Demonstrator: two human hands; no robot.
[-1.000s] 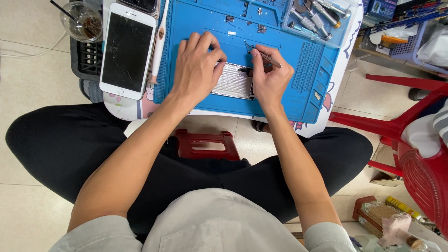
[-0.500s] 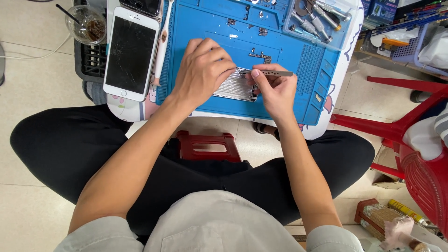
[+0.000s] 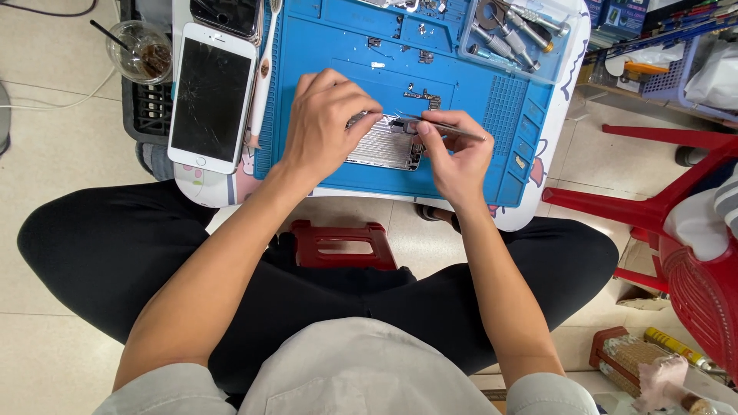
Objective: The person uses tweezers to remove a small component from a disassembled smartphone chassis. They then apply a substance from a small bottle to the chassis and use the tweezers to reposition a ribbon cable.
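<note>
Opened phone chassis (image 3: 382,144), a thin silvery shell with small parts showing inside, lies flat on the blue work mat (image 3: 323,69) on the low surface (image 3: 538,219), between the two hands. It looks light and stiff but easily harmed: the inner parts are tiny and would likely bend or tear under a careless push, so it is best held by its outer edges, pressed down flat and not lifted by the middle. Left hand (image 3: 327,123) is curled over its upper left part, fingers bent and bearing on it to steady it. Right hand (image 3: 453,154) is closed in a pinch around a slim metal tool (image 3: 442,128), probably tweezers, whose tip reaches the top edge of the shell; what the tip has hold of, if anything, is too small to tell. A white phone with a cracked dark screen (image 3: 211,96) lies just left of the mat, and a clear tray of screwdrivers (image 3: 511,34) sits at the mat's far right corner.
</note>
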